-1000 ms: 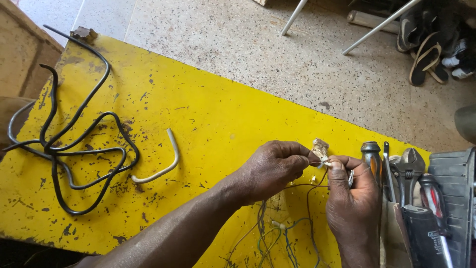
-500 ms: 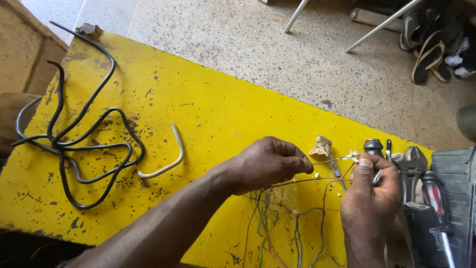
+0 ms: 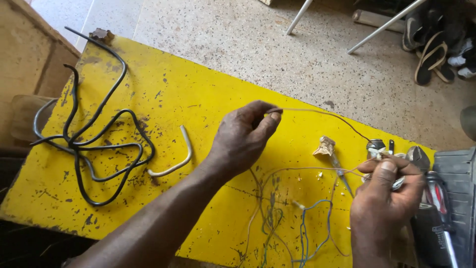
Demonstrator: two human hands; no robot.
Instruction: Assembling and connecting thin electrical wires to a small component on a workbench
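Two hands drawn apart, thin wire stretched between them

Two hands work over the yellow table (image 3: 163, 94), which fills most of the head view, chipped and spotted dark. Half a second ago they were close together near its right end, almost touching over a small white piece; now they stand well apart. The left hand (image 3: 243, 139) has moved up and toward the middle of the table, thumb and forefinger pinched shut on the end of a thin brownish wire (image 3: 322, 113). The right hand (image 3: 384, 191) sits by the right edge, fingers closed around the wire's other end and a small pale part; what exactly it grips is hidden by the fingers. The wire now runs in a raised line between the two hands, where earlier only a short length showed. By the look of it a strand has been pulled free, and the work is at the separating stage.

Toward the left end, the coiled black cable (image 3: 94, 149) lies as before, and the bent grey tube (image 3: 173, 161) just right of it has not shifted. Loose thin wires (image 3: 297, 228), blue and green among them, trail off the near edge between the hands. A crumpled scrap of tape (image 3: 326, 146) rests near the far edge, left of the right hand. Tools lie crowded at the right edge (image 3: 436, 193).
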